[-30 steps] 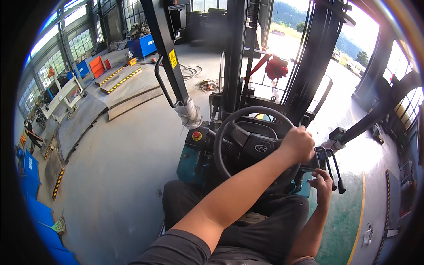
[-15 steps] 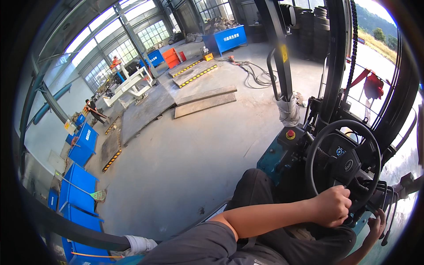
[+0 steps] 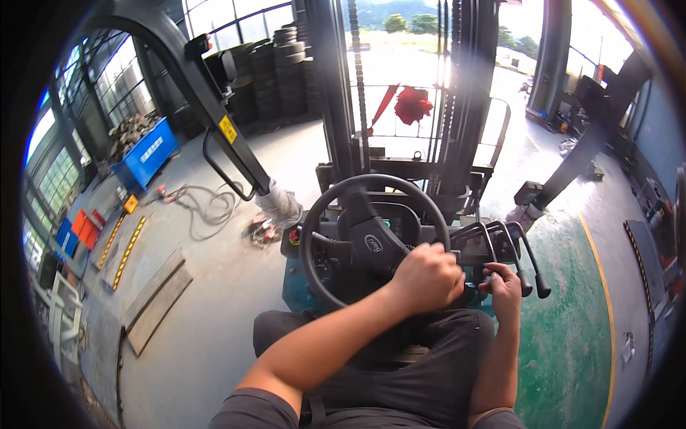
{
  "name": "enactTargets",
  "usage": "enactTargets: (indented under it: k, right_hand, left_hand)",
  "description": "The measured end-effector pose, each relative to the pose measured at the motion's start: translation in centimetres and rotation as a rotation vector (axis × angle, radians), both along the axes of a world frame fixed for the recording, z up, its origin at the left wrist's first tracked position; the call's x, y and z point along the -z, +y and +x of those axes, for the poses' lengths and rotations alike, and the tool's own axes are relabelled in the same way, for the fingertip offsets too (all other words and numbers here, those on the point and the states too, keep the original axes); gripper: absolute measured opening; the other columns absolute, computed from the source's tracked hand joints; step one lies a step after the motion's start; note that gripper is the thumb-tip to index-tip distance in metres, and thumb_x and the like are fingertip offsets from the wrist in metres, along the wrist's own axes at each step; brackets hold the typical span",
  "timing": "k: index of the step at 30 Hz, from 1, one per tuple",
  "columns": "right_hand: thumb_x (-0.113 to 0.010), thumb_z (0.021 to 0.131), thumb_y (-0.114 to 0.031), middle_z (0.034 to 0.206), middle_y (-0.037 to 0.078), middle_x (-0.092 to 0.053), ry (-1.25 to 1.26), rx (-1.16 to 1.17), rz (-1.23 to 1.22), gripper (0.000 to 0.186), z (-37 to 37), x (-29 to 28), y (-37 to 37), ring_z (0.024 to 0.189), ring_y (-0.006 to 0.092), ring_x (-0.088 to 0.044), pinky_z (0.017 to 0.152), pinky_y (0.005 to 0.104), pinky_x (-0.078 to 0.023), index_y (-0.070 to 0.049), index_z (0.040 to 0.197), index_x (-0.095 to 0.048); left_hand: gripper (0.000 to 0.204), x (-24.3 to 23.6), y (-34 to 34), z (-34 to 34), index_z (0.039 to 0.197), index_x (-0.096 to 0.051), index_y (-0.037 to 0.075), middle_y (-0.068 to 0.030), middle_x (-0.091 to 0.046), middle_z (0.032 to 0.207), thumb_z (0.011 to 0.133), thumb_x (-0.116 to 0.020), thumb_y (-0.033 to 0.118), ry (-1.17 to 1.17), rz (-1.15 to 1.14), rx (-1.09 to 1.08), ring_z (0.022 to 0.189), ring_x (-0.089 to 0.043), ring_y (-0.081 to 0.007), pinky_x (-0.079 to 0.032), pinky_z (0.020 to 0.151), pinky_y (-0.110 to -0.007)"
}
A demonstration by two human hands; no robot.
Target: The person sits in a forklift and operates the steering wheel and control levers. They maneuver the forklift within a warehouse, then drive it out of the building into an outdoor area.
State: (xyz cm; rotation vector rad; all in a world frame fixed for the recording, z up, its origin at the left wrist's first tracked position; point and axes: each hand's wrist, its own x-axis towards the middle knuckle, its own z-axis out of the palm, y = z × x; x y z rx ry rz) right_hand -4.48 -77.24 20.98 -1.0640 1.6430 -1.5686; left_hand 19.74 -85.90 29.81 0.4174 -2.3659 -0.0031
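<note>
The black steering wheel (image 3: 321,284) of a forklift stands in front of me. My left hand (image 3: 430,281) is closed in a fist at its lower right; the fingers cover what they grip there. To the right, my right hand (image 3: 503,287) has its fingers curled at the end of the leftmost black control lever (image 3: 491,247), whose tip is hidden by them. Beside that hand, two more levers with black knobs (image 3: 542,286) hang free. A red emergency button (image 3: 294,236) sits left of the wheel.
Ahead rises the forklift's black mast (image 3: 471,93), with a red cloth (image 3: 412,105) hanging there. Stacked tyres (image 3: 286,64), a heaped blue bin (image 3: 146,154), a coiled hose (image 3: 214,207) and metal plates (image 3: 153,304) are on the left. Green floor (image 3: 564,336) with a yellow line lies right.
My view has swung to the right, so the wheel and mast now sit near the middle. Both hands stay at the wheel and levers.
</note>
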Motion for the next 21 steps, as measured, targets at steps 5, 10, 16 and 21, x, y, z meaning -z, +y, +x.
enactTargets:
  k: [5, 10, 16, 21]
  right_hand:
    - [-0.053, 0.104, -0.006, 0.109, 0.011, -0.073, 0.002, 0.045, -0.003, 0.027, 3.1, 2.6, -8.1, 0.074, 0.0139, -0.073, 0.07, 0.0272, -0.059, 0.002, 0.123, -0.071]
    - [-0.052, 0.104, -0.008, 0.112, 0.011, -0.074, -0.019, 0.1, -0.01, 0.028, 3.7, 5.2, -16.3, 0.073, 0.0139, -0.074, 0.069, 0.0273, -0.059, 0.0, 0.124, -0.07]
    - [-0.053, 0.102, -0.007, 0.108, 0.011, -0.074, -0.034, 0.17, -0.037, 0.027, 7.2, 7.7, -27.5, 0.073, 0.0141, -0.074, 0.068, 0.0273, -0.06, 0.001, 0.121, -0.071]
    - [-0.053, 0.101, -0.005, 0.105, 0.009, -0.073, -0.068, 0.191, -0.05, 0.026, 13.1, 10.7, -35.4, 0.072, 0.0141, -0.074, 0.067, 0.0271, -0.06, 0.001, 0.116, -0.073]
  left_hand:
    - [0.034, -1.6, -20.8, -1.4, 0.069, -0.074, 0.007, -0.0146, -0.073, 0.076, 0.091, -0.068, 0.032, 0.021, -0.023, -0.258, 0.073, -0.072, -0.0364, -0.06, 0.071, -0.051]
    - [0.034, -1.2, -36.1, 7.9, 0.074, -0.075, 0.007, -0.0171, -0.072, 0.077, 0.093, -0.064, 0.033, 0.077, 0.07, -0.469, 0.078, -0.072, -0.0384, -0.06, 0.076, -0.048]
    - [0.032, 5.6, -38.2, 18.9, 0.063, -0.061, 0.005, -0.0129, -0.061, 0.068, 0.088, -0.073, 0.021, 0.237, -0.099, -0.527, 0.068, -0.062, -0.0357, -0.052, 0.066, -0.048]
    - [0.028, 12.4, -34.7, 20.8, 0.063, -0.06, 0.01, -0.0069, -0.056, 0.067, 0.085, -0.076, 0.018, 0.117, -0.057, -0.44, 0.068, -0.059, -0.0298, -0.049, 0.063, -0.045]
